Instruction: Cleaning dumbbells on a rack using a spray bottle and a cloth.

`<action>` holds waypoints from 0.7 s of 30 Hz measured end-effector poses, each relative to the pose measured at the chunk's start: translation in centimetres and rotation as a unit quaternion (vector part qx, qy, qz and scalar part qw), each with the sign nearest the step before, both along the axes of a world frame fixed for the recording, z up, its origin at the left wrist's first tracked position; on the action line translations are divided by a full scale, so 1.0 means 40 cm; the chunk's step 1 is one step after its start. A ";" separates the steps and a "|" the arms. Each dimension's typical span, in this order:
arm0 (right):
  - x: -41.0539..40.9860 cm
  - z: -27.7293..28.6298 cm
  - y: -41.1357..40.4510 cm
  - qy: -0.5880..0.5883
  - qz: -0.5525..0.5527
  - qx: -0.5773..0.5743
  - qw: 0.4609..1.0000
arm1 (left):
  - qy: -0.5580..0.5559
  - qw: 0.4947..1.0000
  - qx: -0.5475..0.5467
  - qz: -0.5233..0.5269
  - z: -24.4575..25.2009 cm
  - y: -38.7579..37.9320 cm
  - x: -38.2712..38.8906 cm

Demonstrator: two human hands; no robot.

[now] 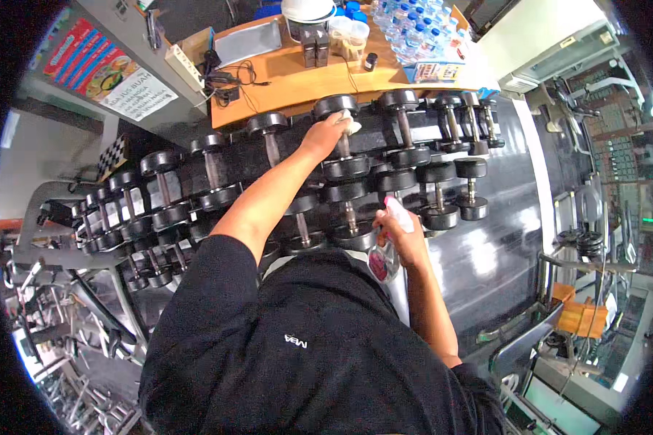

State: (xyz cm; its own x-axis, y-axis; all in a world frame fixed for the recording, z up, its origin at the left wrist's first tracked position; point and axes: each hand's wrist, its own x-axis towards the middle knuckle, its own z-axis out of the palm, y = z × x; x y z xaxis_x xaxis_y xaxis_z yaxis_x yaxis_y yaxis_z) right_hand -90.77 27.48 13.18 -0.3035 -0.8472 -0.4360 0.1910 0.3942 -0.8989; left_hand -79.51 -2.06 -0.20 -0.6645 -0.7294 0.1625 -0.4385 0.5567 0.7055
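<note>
My left hand (325, 137) reaches to a black dumbbell (346, 167) on the upper tier of a rack. A pale cloth (350, 123) is gripped in its fingers, against the dumbbell's far head and handle. Lower and to the right, my right hand (408, 237) is wrapped around a clear spray bottle (381, 263) with a pink and white trigger head. The bottle hangs upright in front of the lower-tier dumbbells (439, 187). More dumbbells with metal handles (212, 168) line both tiers to the left and right of my hands.
Behind the rack stands a wooden desk (294, 81) with a white bucket (309, 12), plastic tubs (348, 38), cables (245, 76) and many water bottles (413, 27). A power strip (184, 65) sits at its left edge. Gym machines (81, 304) stand at both sides.
</note>
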 end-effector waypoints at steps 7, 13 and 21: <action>0.049 0.032 0.007 -0.013 -0.025 0.006 1.000 | -0.096 0.983 -0.149 -0.037 -0.120 -0.010 -0.060; 0.052 -0.003 -0.007 -0.009 -0.019 0.010 1.000 | 0.041 0.996 0.081 -0.021 -0.148 0.037 -0.007; 0.028 -0.013 -0.062 -0.015 -0.005 0.014 1.000 | -0.164 0.974 0.135 -0.072 -0.009 0.005 -0.001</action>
